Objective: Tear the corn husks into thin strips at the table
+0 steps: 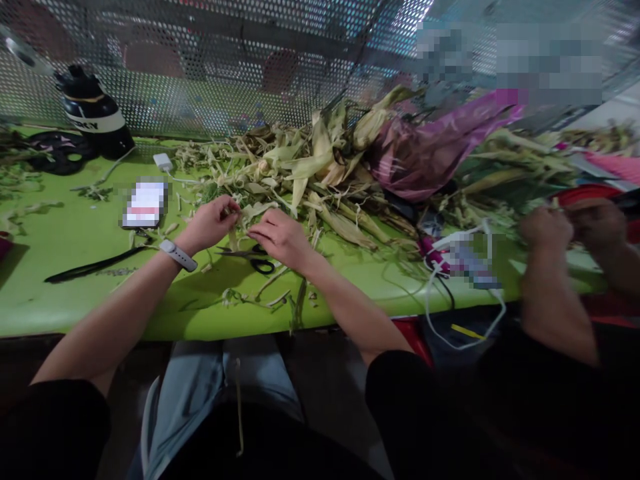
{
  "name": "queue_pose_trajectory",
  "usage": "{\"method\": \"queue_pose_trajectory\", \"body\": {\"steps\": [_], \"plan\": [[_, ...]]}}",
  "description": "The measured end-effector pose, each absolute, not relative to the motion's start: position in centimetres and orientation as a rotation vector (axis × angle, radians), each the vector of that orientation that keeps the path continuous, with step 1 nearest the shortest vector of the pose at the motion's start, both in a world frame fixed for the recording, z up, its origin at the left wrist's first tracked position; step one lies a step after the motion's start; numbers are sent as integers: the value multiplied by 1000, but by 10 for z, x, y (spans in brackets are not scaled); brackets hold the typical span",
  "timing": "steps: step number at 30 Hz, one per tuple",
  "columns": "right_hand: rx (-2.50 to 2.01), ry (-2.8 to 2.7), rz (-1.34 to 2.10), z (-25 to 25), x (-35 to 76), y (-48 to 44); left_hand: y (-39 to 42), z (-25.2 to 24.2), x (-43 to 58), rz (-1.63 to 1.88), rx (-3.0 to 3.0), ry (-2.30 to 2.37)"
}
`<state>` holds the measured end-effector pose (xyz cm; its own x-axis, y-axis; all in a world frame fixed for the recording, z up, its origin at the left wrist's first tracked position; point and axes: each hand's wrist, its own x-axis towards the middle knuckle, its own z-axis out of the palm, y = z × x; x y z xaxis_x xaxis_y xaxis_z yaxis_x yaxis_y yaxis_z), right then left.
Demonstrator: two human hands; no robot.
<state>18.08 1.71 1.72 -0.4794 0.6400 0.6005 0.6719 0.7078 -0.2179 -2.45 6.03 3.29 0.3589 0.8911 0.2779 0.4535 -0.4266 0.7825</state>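
Observation:
My left hand [213, 222], with a watch on its wrist, is closed on a pale strip of corn husk [234, 235] over the green table [75, 233]. Close beside it my right hand [280, 238] pinches the same bit of husk, fingers curled. Black-handled scissors [253, 257] lie on the table just under both hands. A big heap of corn husks [310, 167] lies right behind my hands.
A phone [144, 203] and a white charger [162, 161] lie to the left, with a black strap [90, 268] and a dark bottle [95, 113]. A purple plastic bag [430, 150] tops the heap. Another person's hands [565, 230] work at the right, near a white cable [465, 320].

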Motion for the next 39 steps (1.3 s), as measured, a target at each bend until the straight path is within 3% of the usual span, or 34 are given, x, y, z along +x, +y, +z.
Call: {"method": "queue_pose_trajectory", "body": {"steps": [6, 10, 22, 32, 39], "plan": [[-1066, -1937, 132, 19, 183, 20, 39, 51, -14, 680, 2202, 856], [-1177, -1843, 344, 14, 182, 23, 38, 52, -14, 685, 2180, 818], [-1125, -1605, 495, 10, 179, 25, 40, 44, -10, 832, 1779, 728], [-1145, -1550, 1408, 32, 211, 37, 62, 41, -26, 1062, 1520, 880], [-836, -1295, 1557, 45, 216, 33, 67, 39, -28, 1084, 1455, 892]]}}
